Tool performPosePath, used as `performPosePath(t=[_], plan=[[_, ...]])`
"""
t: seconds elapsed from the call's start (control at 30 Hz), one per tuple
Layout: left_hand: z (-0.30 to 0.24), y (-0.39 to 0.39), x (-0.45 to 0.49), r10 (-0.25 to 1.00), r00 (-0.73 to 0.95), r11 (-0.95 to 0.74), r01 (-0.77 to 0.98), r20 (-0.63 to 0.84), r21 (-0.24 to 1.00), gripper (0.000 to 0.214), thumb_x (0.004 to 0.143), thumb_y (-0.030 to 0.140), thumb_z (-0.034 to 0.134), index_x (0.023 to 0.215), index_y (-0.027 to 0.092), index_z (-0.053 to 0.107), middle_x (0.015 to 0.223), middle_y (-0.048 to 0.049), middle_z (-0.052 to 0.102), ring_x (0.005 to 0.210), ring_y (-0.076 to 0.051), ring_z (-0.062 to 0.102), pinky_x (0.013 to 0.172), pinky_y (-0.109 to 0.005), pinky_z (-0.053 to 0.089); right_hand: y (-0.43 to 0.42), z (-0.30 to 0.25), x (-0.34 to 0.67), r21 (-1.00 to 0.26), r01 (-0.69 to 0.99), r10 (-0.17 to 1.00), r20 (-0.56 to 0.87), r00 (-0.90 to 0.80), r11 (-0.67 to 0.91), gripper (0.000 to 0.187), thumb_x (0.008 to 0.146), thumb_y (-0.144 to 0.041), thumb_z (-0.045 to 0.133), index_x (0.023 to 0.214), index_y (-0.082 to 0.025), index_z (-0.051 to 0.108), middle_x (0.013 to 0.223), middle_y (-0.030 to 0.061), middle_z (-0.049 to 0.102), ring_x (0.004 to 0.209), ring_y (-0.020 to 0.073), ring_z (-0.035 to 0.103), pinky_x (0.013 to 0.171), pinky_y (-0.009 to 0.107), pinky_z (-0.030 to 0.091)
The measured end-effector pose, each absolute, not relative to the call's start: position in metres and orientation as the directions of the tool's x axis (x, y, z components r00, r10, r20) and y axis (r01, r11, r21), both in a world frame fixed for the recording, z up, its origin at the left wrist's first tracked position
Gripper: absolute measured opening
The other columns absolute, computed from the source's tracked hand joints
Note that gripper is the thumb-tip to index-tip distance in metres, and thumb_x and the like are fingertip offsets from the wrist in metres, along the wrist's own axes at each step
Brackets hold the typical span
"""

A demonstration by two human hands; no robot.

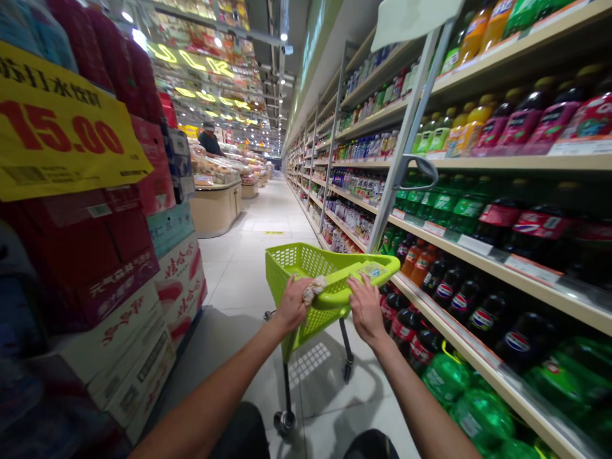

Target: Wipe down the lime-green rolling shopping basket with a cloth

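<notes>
While tall beige-and-grey metal shelving (478, 164) packed with colourful plastic drink bottles (471, 213) lines the right side, a high stack of red, white and teal cardboard cartons (134, 287) stands opposite. Between them, on the pale tiled floor (248, 268), is a lime-green plastic shopping cart (327, 322) with perforated basket walls and dark wheeled legs, directly before the person. A yellow rectangular price sign (67, 134) with red numerals hangs against the cartons. The left hand (291, 305) is closed at the cart's handle, a crumpled beige cloth-like bundle (314, 290) at its fingers; the right hand (366, 306), partly curled, grips the handle's other end.
</notes>
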State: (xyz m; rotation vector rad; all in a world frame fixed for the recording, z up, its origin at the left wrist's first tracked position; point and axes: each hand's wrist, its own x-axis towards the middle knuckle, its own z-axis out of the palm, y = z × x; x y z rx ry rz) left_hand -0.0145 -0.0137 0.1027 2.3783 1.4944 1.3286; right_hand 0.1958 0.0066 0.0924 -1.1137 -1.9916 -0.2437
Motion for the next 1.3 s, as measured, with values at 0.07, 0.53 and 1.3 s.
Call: performPosePath(t=[0.07, 0.53, 1.3], plan=[[0.102, -0.015, -0.003, 0.741, 0.198, -0.566, 0.698, 0.641, 0.438, 0.034, 0.077, 0.020, 0.036, 0.106, 0.018, 0.054, 0.110, -0.0062, 0.061, 0.107, -0.018, 0.051, 0.105, -0.045, 0.020, 0.012, 0.090, 0.202, -0.257, 0.759, 0.621, 0.747, -0.237, 0.599, 0.040, 0.088, -0.031, 0.025, 0.114, -0.020, 0.053, 0.121, 0.0059, 0.054, 0.127, 0.0241, 0.029, 0.100, 0.052, 0.022], [0.069, 0.007, 0.019, 0.792, 0.139, -0.458, 0.779, 0.594, 0.429, 0.042, 0.072, 0.009, 0.037, 0.112, 0.013, 0.052, 0.118, -0.0122, 0.056, 0.113, -0.021, 0.047, 0.102, -0.049, 0.022, -0.004, 0.096, 0.229, -0.233, 0.858, 0.612, 0.782, -0.115, 0.458, 0.038, 0.088, -0.029, 0.027, 0.107, -0.020, 0.058, 0.114, 0.0063, 0.059, 0.114, 0.0227, 0.046, 0.098, 0.052, 0.022], [0.059, 0.002, 0.073, 0.687, 0.379, -0.634, 0.729, 0.620, 0.257, 0.041, 0.079, 0.015, 0.040, 0.119, 0.021, 0.047, 0.127, -0.0085, 0.050, 0.118, -0.017, 0.042, 0.105, -0.047, 0.016, -0.009, 0.086, 0.244, -0.015, 0.946, 0.526, 0.834, -0.167, 0.324, 0.031, 0.083, -0.023, 0.036, 0.100, -0.019, 0.062, 0.108, 0.0055, 0.063, 0.112, 0.0230, 0.047, 0.102, 0.050, 0.010]])
